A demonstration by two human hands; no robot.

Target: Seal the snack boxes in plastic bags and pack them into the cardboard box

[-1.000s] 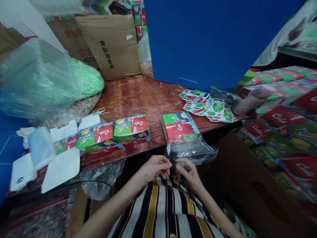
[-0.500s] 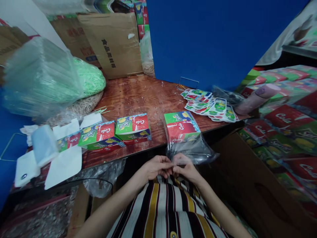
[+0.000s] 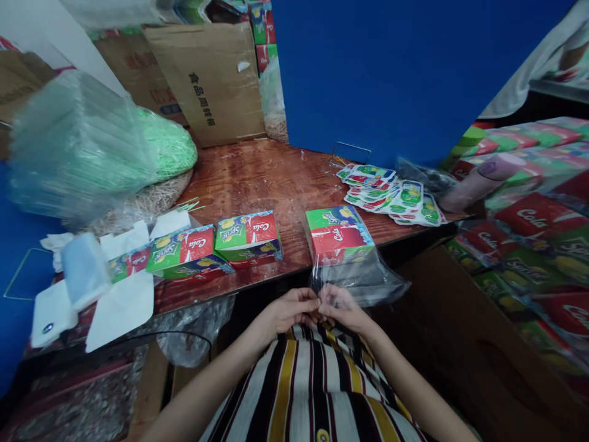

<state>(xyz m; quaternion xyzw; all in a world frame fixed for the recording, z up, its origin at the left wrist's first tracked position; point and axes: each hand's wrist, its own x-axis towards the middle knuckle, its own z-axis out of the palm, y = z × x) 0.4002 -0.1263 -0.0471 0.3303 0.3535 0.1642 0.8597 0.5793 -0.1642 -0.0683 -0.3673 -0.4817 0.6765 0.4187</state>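
At the wooden table (image 3: 257,178), your left hand (image 3: 289,310) and right hand (image 3: 343,307) pinch the clear bag (image 3: 363,279) mouth shut around the box (image 3: 338,236); sealing it needs aligned edges.

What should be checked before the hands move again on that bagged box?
1. Both hands on the bag mouth: left hand and right hand pinch the clear bag: ok.
2. Box inside the bag: ok.
3. Box fully on the table: ok, though near the front edge.
4. Bag mouth sealed: cannot tell.
5. Neighbouring boxes apart from the bag: ok.
6. Sticker pile away from the hands: ok.
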